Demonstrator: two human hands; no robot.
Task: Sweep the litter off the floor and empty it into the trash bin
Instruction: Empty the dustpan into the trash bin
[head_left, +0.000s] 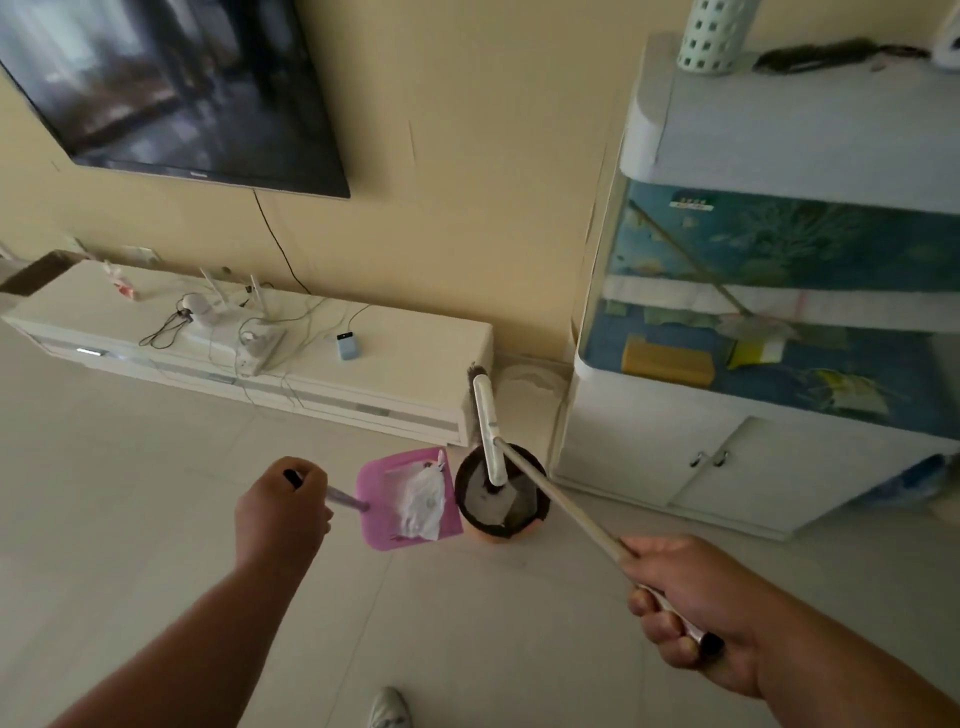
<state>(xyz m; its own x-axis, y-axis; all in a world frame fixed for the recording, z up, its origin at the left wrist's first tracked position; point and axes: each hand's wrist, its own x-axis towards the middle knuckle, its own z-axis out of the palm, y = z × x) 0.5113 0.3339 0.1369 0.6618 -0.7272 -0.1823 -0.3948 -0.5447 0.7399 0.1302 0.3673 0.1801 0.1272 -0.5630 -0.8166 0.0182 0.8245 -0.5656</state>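
Note:
My left hand (283, 512) grips the handle of a pink dustpan (382, 525), which is held level just left of the trash bin. White crumpled litter (422, 501) lies in the pan. My right hand (691, 608) holds the long broom handle (561, 506). The white broom head (488, 426) stands on end, its lower end dipping into the round dark-lined trash bin (524, 519) on the floor.
A low white TV cabinet (395, 364) with a router and cables runs along the wall left of the bin. A white cabinet with a fish tank (779, 291) stands to the right. A TV (171, 83) hangs above. My shoe (389, 709) shows at the bottom.

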